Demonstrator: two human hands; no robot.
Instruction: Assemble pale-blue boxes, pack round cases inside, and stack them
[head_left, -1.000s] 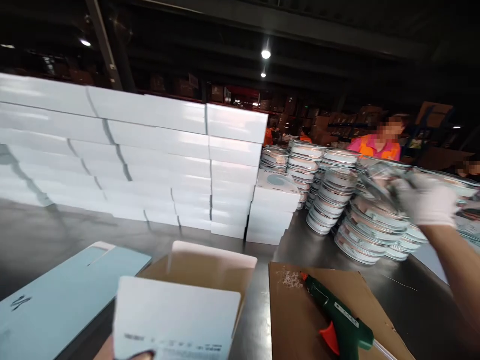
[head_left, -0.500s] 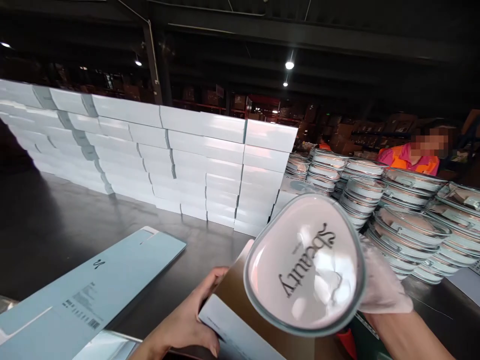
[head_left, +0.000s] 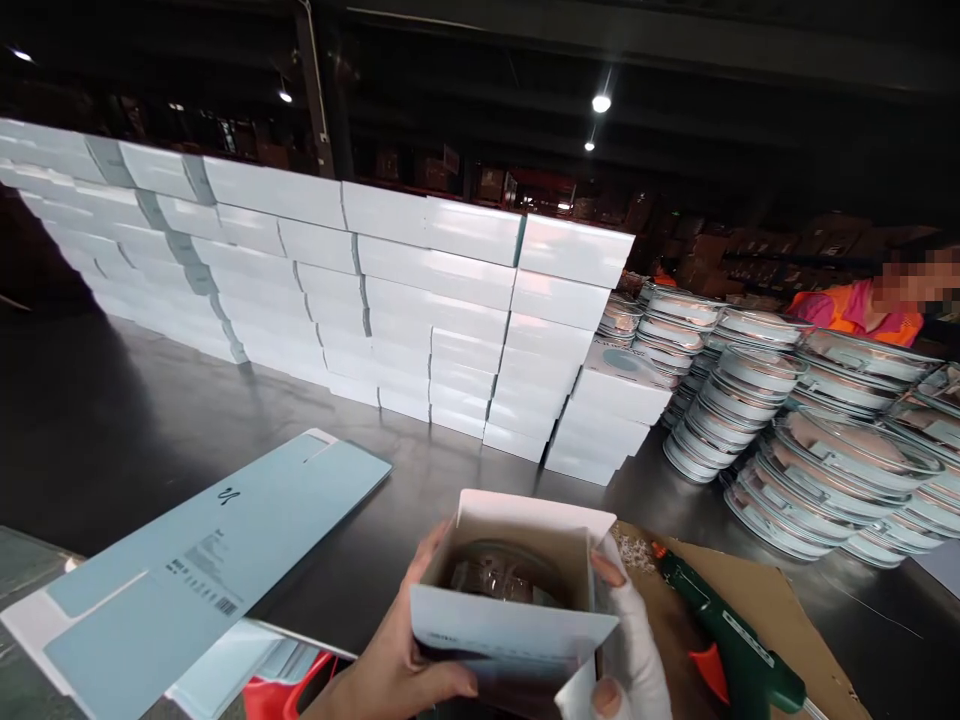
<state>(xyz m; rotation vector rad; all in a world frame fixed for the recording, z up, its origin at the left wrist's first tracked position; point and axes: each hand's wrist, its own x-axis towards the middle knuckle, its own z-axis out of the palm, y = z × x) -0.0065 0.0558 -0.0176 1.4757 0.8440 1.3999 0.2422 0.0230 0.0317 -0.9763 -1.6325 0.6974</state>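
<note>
Both my hands hold an open pale blue carton box (head_left: 517,625) at the bottom middle, its brown inside showing. A round clear plastic-packed item (head_left: 501,578) lies inside it. My left hand (head_left: 397,660) is bare and grips the box's left side and front flap. My right hand (head_left: 630,640), in a thin white glove with bare fingertips, clasps the right side.
A flat pale blue box blank (head_left: 202,570) lies at the left. A wall of stacked white boxes (head_left: 420,310) runs across the back. Stacks of round packed items (head_left: 810,440) stand at the right. A green glue gun (head_left: 727,640) rests on cardboard (head_left: 795,610). A person in orange (head_left: 862,305) works far right.
My right hand carried a round packed item from the stacks to the box. The item now lies inside the box and both hands clasp its sides.
</note>
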